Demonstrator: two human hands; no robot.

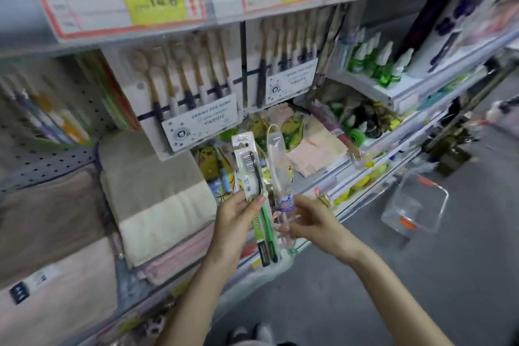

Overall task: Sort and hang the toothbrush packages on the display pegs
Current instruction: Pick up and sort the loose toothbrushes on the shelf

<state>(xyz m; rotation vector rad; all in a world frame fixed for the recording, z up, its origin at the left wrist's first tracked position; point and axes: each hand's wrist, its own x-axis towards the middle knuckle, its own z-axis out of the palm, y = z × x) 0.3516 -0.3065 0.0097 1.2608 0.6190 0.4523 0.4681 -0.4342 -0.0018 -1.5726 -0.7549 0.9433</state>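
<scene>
While one blister pack [250, 168] showed a black-bristled brush with a green handle, the clear pack [278, 171] just beside it held a white brush. The left hand [236, 216] gripped the first at mid-length, thumb across its front; the right hand [311, 219] pinched the clear one low down, fingers curled. Both packs stood upright in the air before hanging multi-packs [191, 98] of brushes. Folded towels [160, 196] lay stacked on the shelf to the left, and a clear basket [404, 205] holding something orange sat on the grey floor [421, 289].
</scene>
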